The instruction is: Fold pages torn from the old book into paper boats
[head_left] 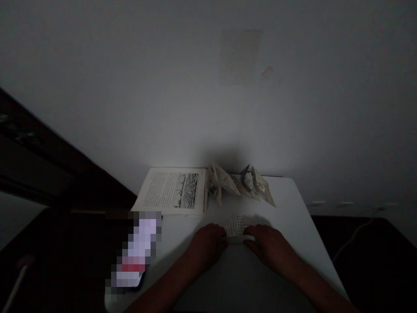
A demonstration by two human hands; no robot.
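Between my two hands is a folded sheet of printed paper, with a pointed top and a pale folded strip along its lower edge. My left hand grips the strip's left end, fingers curled round it. At the right end my right hand closes on the same paper, its thumb below and fingers on top. Just beyond the hands stand several folded paper boats, made of printed pages and crowded together. The fingertips are partly hidden in the dim light.
An open book with text and a picture lies at the table's back left. A phone, blurred out, rests near the left edge of the white table. The wall rises behind. A cable hangs at the right.
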